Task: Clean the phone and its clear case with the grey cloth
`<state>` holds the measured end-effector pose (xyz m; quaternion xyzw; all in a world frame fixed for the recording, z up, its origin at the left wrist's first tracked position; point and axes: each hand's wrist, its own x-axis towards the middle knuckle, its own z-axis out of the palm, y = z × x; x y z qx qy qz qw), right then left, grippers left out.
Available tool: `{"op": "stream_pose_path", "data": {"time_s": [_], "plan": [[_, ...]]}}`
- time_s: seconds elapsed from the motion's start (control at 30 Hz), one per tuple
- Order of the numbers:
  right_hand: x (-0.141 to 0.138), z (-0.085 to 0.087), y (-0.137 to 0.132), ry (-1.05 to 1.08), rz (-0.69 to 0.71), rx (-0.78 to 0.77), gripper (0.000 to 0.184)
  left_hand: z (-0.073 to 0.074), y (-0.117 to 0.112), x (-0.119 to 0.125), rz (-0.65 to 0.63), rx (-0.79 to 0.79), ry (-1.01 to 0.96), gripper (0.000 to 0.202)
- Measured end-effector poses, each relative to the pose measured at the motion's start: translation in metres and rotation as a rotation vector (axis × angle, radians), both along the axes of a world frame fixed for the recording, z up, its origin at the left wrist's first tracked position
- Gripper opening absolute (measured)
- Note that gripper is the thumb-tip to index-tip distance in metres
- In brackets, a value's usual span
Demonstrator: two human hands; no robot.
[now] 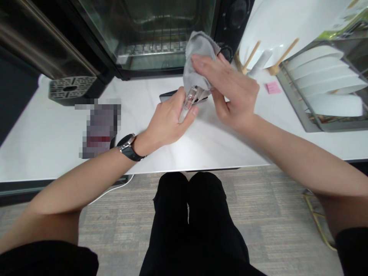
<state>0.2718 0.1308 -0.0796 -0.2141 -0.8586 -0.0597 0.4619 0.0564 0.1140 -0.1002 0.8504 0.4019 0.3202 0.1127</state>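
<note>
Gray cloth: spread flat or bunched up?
Bunched up: the gray cloth is gathered in the right hand over a clear object.

Readable text: nothing legible anywhere in this view, folks!
Gray cloth [199, 57]: no print, no tag showing on it.
Clear piece [188, 105]: no marking you can pick out.
Oven knob [225, 53]: partly covered, and any markings are too small to call.
Wristwatch [126, 147]: turned away, so no numbers to read.
Pink sticky note [273, 87]: nothing on it that I can make out.
Green label [336, 28]: up in the top corner, cut off by the frame, its print too blurred to read.
Pixelated patch [100, 128]: blurred out, so nothing to read there either.
</note>
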Motion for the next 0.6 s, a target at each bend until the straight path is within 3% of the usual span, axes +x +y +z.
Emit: {"op": "stream_pose_path", "data": {"time_s": [0.13, 0.3, 0.43, 0.6], "plan": [[-0.003, -0.001, -0.002, 0.029, 0.027, 0.003, 0.051, -0.001, 0.0, 0.0, 0.004, 0.002, 0.017, 0.037], [-0.006, -0.013, -0.001, 0.013, 0.168, 0.146, 0.054, -0.005, 0.0, -0.002, 0.031, 0.024, 0.067, 0.041], [-0.005, -0.018, -0.002, -0.114, 0.048, 0.045, 0.052, -0.007, 0.002, -0.003, 0.03, 0.01, 0.094, 0.043], [-0.003, -0.01, 0.001, -0.001, 0.14, 0.133, 0.053, -0.005, 0.001, -0.002, 0.017, 0.007, 0.078, 0.042]]}}
